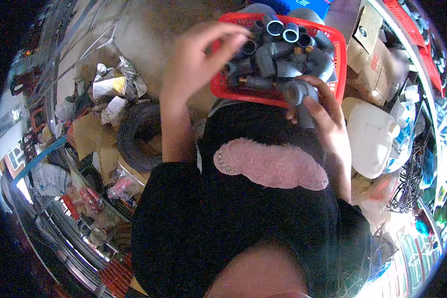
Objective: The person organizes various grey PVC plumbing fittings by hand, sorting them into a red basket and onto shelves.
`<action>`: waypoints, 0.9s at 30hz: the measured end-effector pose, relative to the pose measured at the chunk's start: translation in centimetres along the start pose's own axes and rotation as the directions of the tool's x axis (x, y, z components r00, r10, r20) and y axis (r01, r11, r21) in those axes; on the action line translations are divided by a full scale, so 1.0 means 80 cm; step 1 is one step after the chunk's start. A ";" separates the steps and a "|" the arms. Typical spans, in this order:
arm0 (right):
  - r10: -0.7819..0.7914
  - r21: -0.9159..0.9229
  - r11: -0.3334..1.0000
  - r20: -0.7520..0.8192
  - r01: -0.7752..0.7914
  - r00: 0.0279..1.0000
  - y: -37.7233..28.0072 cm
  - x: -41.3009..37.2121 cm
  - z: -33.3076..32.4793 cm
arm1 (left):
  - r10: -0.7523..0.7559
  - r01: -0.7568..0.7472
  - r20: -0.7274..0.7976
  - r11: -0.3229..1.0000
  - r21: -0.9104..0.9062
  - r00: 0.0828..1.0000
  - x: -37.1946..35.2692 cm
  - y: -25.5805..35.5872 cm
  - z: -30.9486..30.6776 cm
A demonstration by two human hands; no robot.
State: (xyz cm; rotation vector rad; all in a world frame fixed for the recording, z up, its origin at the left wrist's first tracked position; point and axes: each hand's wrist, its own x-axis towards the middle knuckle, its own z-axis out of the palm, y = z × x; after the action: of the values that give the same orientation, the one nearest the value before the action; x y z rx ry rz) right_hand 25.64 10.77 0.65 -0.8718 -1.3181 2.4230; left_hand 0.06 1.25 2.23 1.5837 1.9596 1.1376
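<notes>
In my right hand is a grey pipe fitting, its round opening turned up toward me. My fingers wrap round its side, just over the near right edge of a red plastic basket. Many grey pipe fittings lie heaped in the basket, a few with brass-coloured ends. My left hand is raised by the basket's left rim, somewhat blurred. Its thumb and fingers are apart, and nothing shows between them.
A coil of black tubing and crumpled wrappers lie to the left. On the right stand a white plastic jug and a cardboard box. Another red basket is at the far right.
</notes>
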 end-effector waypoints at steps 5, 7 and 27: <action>-0.041 0.142 0.988 -0.088 0.053 0.995 0.001 0.007 -0.011 | -0.072 0.085 -0.045 0.855 0.512 0.996 0.009 -0.075 -0.011; -0.025 0.151 0.987 -0.138 0.046 0.990 -0.001 0.012 -0.009 | -0.040 0.059 -0.044 0.775 0.629 0.998 0.002 -0.094 0.006; -0.076 0.194 0.974 -0.222 0.120 0.972 -0.005 0.018 0.000 | -0.021 0.018 -0.362 1.000 -0.011 0.932 -0.024 0.003 0.042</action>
State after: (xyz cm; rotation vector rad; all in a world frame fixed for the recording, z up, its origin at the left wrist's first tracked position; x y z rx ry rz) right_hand 24.43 11.69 0.43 -0.9538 -0.9889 2.2661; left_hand 3.21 0.65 0.00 1.4239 2.1856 1.5159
